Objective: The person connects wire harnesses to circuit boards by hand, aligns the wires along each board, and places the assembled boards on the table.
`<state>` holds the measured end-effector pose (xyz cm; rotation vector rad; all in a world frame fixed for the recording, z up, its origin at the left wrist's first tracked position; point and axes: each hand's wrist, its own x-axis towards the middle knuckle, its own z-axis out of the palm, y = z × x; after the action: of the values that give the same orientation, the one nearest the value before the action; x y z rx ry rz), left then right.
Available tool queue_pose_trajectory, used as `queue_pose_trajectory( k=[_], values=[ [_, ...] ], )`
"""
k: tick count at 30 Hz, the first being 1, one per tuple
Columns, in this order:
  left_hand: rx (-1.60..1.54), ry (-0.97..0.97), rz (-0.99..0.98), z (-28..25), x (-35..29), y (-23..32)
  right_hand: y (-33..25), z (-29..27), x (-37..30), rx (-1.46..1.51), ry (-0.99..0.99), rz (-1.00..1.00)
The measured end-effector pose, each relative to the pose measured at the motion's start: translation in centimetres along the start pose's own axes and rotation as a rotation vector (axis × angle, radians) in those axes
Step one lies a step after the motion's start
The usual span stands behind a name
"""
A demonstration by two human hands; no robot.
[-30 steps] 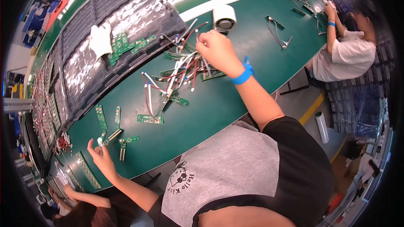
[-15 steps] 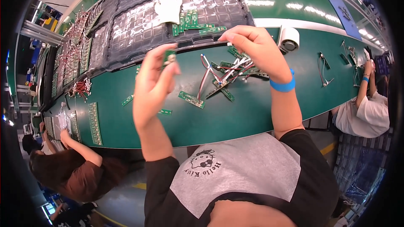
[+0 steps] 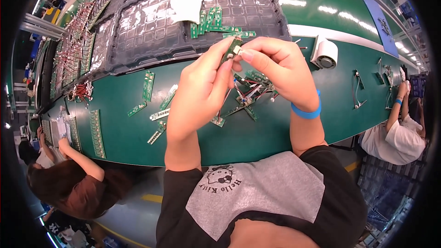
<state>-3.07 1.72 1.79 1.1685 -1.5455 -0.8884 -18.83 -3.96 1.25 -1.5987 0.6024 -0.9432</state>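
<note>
In front of the black tray, my two hands meet at a small green circuit board (image 3: 232,49). My left hand (image 3: 195,89) is closed on the board, holding it tilted between thumb and fingers. My right hand (image 3: 285,71) pinches a small white connector (image 3: 240,52) against the white socket on the board; whether it is seated cannot be told. Beneath the hands lies a tangled pile of green boards with white, red and black wires (image 3: 250,97), partly covered by my fingers. Several loose green boards (image 3: 148,86) lie left of my left forearm.
A black compartment tray (image 3: 151,36) holds a white glove (image 3: 187,3) and several green boards (image 3: 211,18). A white, round-mouthed blower (image 3: 326,54) stands right of it. Wired boards (image 3: 76,53) and a long board panel (image 3: 97,133) lie left. Co-workers sit at both sides.
My left hand has moved right and up with the board, and my right hand has met it there. The view has shifted slightly, and more loose boards show left of my forearm.
</note>
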Motion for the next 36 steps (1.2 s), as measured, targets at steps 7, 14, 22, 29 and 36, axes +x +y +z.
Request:
queue_pose_trajectory(
  k=[7, 14, 22, 29, 36],
  values=[
    [0.426, 0.1, 0.247, 1.4, 0.1, -1.0, 0.4, -0.2, -0.1, -0.235, 0.097, 0.054],
    [0.341, 0.026, 0.197, 1.3, 0.2, -1.3, 1.6, 0.3, -0.1, -0.309, 0.16, -0.01],
    [0.237, 0.059, 0.28, 1.1, 0.8, -2.1, 2.2, 0.7, 0.0, -0.201, 0.193, -0.058],
    [0.425, 0.047, 0.193, 0.8, 1.0, -1.9, 2.6, 1.5, 0.1, -0.127, 0.24, -0.045],
    [0.265, -0.01, 0.062, 0.7, 1.4, -1.6, 1.8, 1.1, -0.2, -0.089, 0.233, 0.029]
  ],
)
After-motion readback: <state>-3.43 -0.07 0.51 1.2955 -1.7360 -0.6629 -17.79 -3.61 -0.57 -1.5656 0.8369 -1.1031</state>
